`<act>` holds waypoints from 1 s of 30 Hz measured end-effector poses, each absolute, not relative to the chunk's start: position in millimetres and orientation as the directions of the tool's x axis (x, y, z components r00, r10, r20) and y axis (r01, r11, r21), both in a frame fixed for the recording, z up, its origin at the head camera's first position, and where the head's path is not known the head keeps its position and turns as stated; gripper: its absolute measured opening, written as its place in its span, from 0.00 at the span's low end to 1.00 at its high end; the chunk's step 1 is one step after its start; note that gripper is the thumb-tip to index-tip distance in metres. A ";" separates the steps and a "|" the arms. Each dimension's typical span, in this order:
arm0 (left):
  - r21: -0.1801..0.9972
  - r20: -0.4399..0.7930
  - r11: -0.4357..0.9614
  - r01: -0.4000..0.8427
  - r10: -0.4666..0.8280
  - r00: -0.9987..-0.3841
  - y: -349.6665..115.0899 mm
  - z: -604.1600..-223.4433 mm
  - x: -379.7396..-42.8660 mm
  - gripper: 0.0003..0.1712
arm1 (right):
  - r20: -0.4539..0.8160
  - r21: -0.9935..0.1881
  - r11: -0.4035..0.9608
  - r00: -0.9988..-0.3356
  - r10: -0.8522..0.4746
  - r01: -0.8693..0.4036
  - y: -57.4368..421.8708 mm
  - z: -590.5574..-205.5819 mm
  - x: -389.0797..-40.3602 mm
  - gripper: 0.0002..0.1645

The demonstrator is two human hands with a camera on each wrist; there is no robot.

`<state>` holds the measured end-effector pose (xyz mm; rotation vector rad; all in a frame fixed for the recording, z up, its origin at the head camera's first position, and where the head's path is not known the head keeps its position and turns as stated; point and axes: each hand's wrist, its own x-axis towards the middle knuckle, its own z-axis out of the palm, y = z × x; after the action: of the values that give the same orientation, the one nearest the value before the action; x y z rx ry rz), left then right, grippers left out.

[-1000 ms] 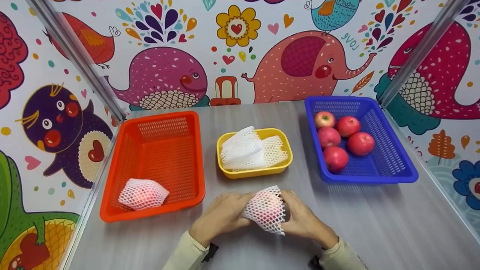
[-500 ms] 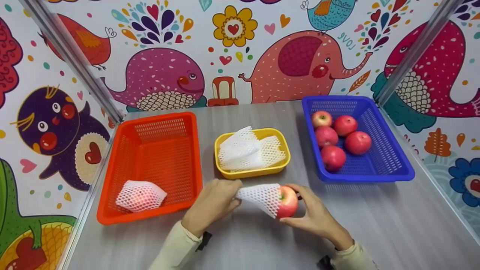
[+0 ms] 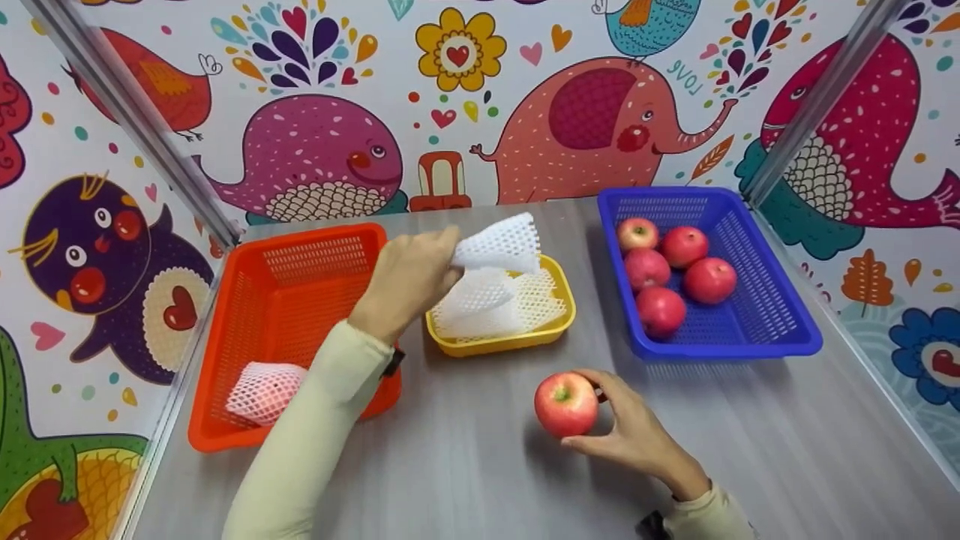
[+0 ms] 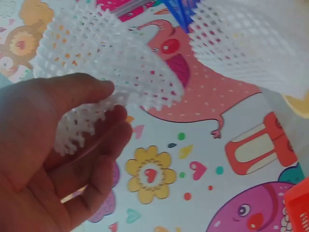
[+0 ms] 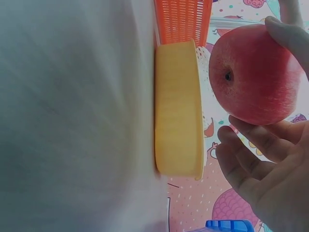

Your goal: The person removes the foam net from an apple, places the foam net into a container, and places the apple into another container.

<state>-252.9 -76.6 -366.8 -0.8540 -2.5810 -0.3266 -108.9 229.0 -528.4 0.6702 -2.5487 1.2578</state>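
Observation:
My left hand pinches a white foam net sleeve by one end, above the yellow basket. In the left wrist view the thumb and fingers close on the netting. More white foam nets lie in the yellow basket below. My right hand holds a bare red apple between thumb and fingers over the near part of the table. The right wrist view shows that apple with its dimpled end toward the camera.
An orange basket at left holds one net-wrapped apple, partly hidden by the left sleeve. At right, a blue basket holds several bare apples. A patterned wall stands behind the grey table.
The foam net has come off the apple. My left hand has carried it up and away to the yellow basket, while the right hand still holds the apple in nearly the same spot.

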 end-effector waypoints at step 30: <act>0.077 -0.096 0.872 0.483 0.489 -0.867 3.1 -489.5 -331.0 0.09 | 0.397 -0.688 0.537 -0.873 -0.283 -0.487 236.0 -532.6 -109.2 0.50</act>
<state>-331.0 3.1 -489.5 -0.8199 -3.1483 -0.0817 -109.2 236.0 -532.6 0.6484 -2.5386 1.2478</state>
